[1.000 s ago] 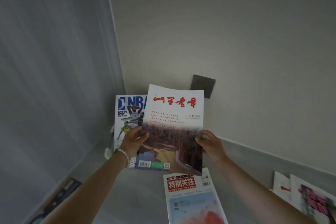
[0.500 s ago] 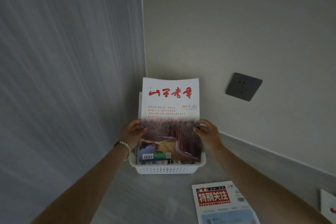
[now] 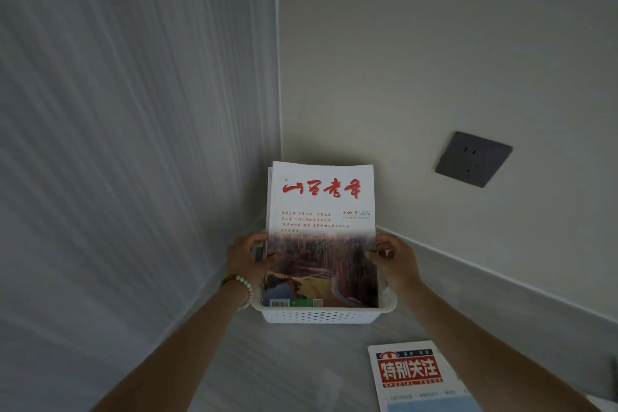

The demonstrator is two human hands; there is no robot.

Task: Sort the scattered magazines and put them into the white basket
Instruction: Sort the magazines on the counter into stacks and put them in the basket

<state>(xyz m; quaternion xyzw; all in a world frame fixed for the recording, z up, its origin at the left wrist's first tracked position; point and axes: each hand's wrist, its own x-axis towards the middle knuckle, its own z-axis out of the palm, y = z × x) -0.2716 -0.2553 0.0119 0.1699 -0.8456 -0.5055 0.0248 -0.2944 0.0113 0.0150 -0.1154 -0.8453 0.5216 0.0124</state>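
Standing limp, glossy magazines [image 3: 321, 211] in the white basket [image 3: 321, 316], left hand [image 3: 247, 257] and right hand [image 3: 394, 261] pinch the stack's nine and three o'clock edges, likely best against sagging.

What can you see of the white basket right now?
The white basket looks like plastic: rectangular and low, with a rolled rim and rows of small slots in its front wall. It sits level on the grey floor, tucked into the room corner. A stack of magazines stands upright inside, covers facing the camera, rising well above the rim. The left hand and right hand grip that stack, not the basket. Whether the left wrist brushes the rim cannot be told.
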